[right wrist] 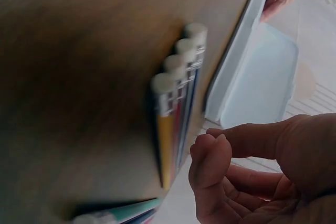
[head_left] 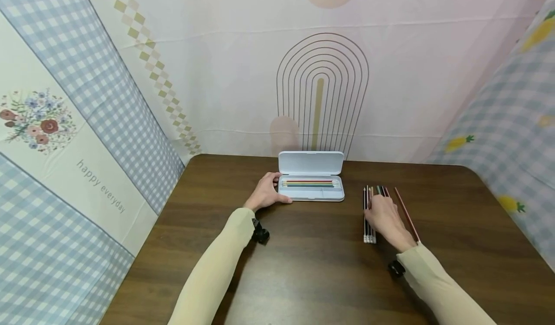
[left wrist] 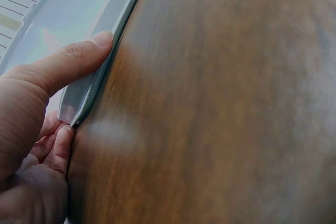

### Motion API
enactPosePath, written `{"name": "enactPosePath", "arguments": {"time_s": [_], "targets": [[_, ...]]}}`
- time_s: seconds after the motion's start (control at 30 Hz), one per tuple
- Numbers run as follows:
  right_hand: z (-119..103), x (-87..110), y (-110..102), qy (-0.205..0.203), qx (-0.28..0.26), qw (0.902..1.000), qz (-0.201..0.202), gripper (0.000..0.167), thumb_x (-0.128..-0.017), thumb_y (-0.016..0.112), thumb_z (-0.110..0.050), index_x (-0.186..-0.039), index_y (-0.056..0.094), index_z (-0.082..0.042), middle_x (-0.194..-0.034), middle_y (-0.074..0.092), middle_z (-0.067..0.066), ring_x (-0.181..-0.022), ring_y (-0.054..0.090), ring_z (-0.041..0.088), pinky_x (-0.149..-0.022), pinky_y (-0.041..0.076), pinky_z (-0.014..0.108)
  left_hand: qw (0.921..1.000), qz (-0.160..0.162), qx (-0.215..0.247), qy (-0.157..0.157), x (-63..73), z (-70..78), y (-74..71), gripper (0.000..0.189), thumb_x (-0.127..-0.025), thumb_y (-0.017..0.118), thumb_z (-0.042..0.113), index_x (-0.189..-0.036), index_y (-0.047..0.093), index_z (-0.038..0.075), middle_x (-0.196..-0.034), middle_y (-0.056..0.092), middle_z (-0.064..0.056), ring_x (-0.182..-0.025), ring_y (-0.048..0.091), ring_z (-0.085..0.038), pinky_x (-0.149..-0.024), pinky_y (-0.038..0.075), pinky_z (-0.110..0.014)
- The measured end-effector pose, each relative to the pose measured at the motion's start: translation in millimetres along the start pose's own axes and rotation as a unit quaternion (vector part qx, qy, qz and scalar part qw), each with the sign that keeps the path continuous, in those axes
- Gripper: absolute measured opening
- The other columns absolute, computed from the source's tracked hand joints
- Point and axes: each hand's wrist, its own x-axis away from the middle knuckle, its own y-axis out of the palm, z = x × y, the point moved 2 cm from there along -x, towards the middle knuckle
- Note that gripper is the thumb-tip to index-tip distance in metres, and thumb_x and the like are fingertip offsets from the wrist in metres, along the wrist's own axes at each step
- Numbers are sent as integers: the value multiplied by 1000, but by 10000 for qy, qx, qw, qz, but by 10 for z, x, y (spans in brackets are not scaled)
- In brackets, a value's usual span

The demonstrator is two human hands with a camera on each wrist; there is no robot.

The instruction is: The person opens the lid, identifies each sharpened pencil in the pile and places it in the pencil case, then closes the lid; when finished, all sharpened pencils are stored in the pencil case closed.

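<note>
A pale blue pencil case [head_left: 310, 195] lies with its lid [head_left: 310, 163] raised, several coloured pencils [head_left: 309, 183] inside. My left hand [head_left: 269, 191] grips the case's left end, thumb [left wrist: 86, 56] along the front edge and fingers round the corner. Over the loose pencils on the right is my right hand [head_left: 383, 216]. Its thumb and index fingertips [right wrist: 210, 153] are close together, the other fingers loosely curled, with no pencil showing between them. Beside it lies a row of pencils with white erasers [right wrist: 178, 66]; more pencils [head_left: 381, 190] are partly hidden beneath the hand.
A single reddish pencil [head_left: 406, 213] lies slanted to the right of the right hand. The brown wooden table [head_left: 303, 267] ends at a wall hung with printed cloth [head_left: 234, 89]. Checked cloth [head_left: 511, 147] hangs along the right side.
</note>
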Motion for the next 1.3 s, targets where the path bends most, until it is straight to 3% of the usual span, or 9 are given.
{"name": "enactPosePath", "arguments": {"time_s": [0.3,0.77,1.0,1.3], "targets": [[95,28,30,25,15,9999,131,37,-83,54,3,-59,37,-19,-59,38,-3,-57,49,19,-52,40,30,10000,-33,66,-26,-15,-19,8,98,-78,101,24,-158,51,3,-156,54,-19,-138,59,-34,-121,50,-47],[129,43,26,184,51,9998,-36,34,-85,53,4,-61,42,-17,-58,41,0,-54,46,18,-52,37,29,9999,-52,44,-80,-8,-10,7,97,-78,101,24,-158,51,3,-156,54,-18,-139,59,-34,-121,50,-47],[200,20,48,130,206,9997,49,39,-87,61,0,-57,42,-16,-55,42,0,-51,46,18,-51,38,31,10000,-38,65,-62,6,6,3,97,-78,100,24,-159,50,2,-156,54,-19,-138,59,-34,-121,50,-47],[161,0,47,84,476,9988,98,36,-84,63,-2,-58,43,-15,-59,49,4,-57,52,23,-54,43,33,10000,-43,55,-49,8,11,2,98,-78,100,24,-159,50,2,-156,54,-19,-138,58,-34,-121,50,-47]]}}
